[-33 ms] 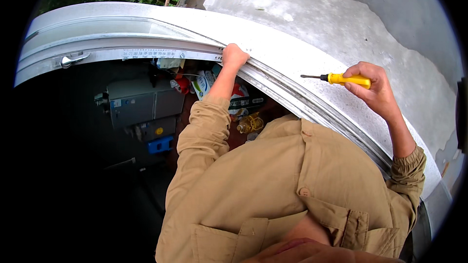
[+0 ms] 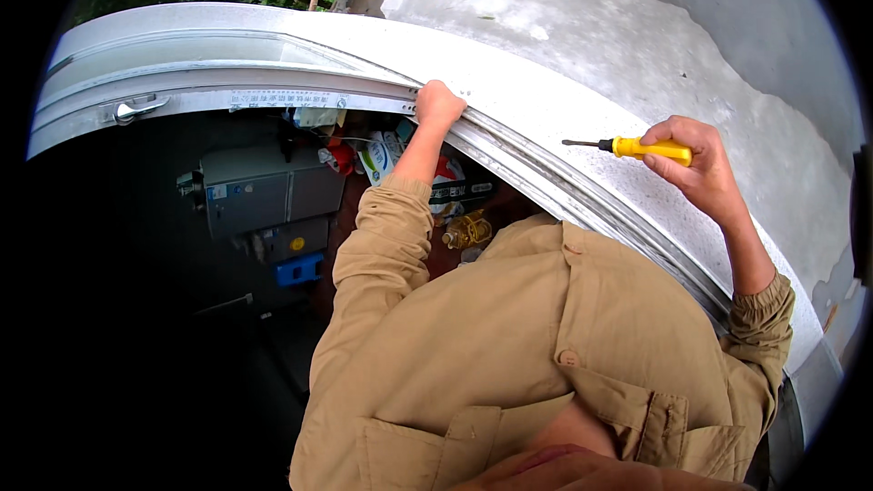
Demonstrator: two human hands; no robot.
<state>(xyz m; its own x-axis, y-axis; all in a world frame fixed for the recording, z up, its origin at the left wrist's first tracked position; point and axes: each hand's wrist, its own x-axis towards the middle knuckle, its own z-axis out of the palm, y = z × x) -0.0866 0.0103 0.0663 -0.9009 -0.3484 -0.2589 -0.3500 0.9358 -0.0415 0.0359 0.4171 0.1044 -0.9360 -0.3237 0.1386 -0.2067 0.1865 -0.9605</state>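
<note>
Screwdriver [image 2: 626, 146] still in R fingers [image 2: 678, 129], same pos.

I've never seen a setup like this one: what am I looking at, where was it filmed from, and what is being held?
There is no machine here, just a person's two bare hands. The view comes from a wide fisheye camera worn on the head, looking down; that is why straight edges bend and the person's own tan shirt fills the lower part.

The left hand is at the end of a pale metal window frame, fingers curled, fingertips hidden. The right hand holds a yellow-handled screwdriver, tip pointing left, seen against the pale sill.

Lower down, in the dark interior, are a grey boxy unit and a bottle of yellow liquid.
</note>
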